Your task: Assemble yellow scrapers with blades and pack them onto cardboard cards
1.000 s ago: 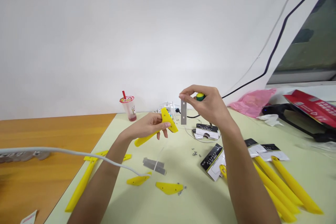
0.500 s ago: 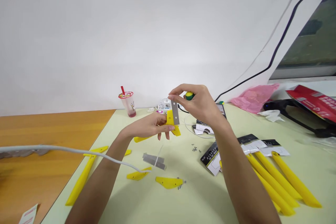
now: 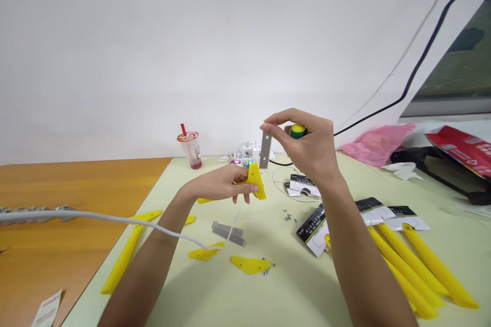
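- Half a second ago the metal strip (image 3: 265, 152) lay against the yellow head (image 3: 256, 181); now it hangs upright, apart from it and slightly higher, so the two seem not yet joined.
- The right hand (image 3: 303, 145) pinches the strip's top end between thumb and fingers, with a green-and-yellow knob (image 3: 298, 131) tucked in the palm.
- The left hand (image 3: 226, 184) grips the yellow head, thumb pressed on its face, above the table's middle.
- Below, towards the near edge of the pale table (image 3: 215, 301), lie more metal strips (image 3: 229, 234), two yellow plates (image 3: 250, 265) and small screws (image 3: 287, 216).
- A yellow T-shaped tool (image 3: 125, 255) lies along the left edge; yellow handles (image 3: 441, 265) and printed cards (image 3: 312, 232) fill the right side.
- A cup (image 3: 191, 151) stands near the back left corner, a pink bag (image 3: 378, 145) at the back right.
- Behind rises a white wall (image 3: 192, 51), with a black cable (image 3: 418, 64) at right.
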A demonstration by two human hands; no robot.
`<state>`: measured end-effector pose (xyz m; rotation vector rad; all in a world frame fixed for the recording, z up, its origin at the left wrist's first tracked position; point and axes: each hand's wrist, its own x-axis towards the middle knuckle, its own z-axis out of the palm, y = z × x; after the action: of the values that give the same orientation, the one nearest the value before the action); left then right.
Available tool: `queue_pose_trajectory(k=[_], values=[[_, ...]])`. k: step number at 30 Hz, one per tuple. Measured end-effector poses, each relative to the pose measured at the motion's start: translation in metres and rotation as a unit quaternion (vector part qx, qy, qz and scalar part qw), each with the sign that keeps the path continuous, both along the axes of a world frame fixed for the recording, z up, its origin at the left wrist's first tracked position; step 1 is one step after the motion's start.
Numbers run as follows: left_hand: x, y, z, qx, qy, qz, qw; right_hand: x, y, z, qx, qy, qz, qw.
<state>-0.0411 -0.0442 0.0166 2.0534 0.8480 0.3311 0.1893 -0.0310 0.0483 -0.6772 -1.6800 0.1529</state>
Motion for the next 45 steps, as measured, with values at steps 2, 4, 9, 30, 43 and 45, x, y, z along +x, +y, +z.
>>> queue_pose_trajectory(k=[2,4,9,30,43,45], values=[[-0.0010,0.0008,-0.0012,-0.002,0.005,0.003,1.000,-0.0007,-0.0001,-0.0005,0.017,0.012,-0.010,1.000],[-0.0018,0.0014,-0.0028,-0.005,0.007,0.005,1.000,-0.0017,-0.0001,-0.0008,0.031,0.021,-0.016,0.999],[-0.0012,0.0010,-0.0043,-0.009,0.015,0.002,1.000,-0.0031,0.0000,-0.0007,0.051,0.028,-0.025,0.998],[-0.0006,-0.0013,0.0002,-0.007,0.043,0.005,0.999,-0.0040,-0.0061,0.0020,-0.008,0.000,-0.022,1.000],[-0.0043,0.0016,-0.0025,-0.002,0.027,-0.008,1.000,0.0011,-0.0068,0.0041,-0.014,-0.016,-0.019,1.000],[-0.0039,0.0008,-0.0013,0.001,0.031,-0.005,0.999,0.0027,-0.0062,0.0043,-0.020,-0.022,-0.016,0.999]])
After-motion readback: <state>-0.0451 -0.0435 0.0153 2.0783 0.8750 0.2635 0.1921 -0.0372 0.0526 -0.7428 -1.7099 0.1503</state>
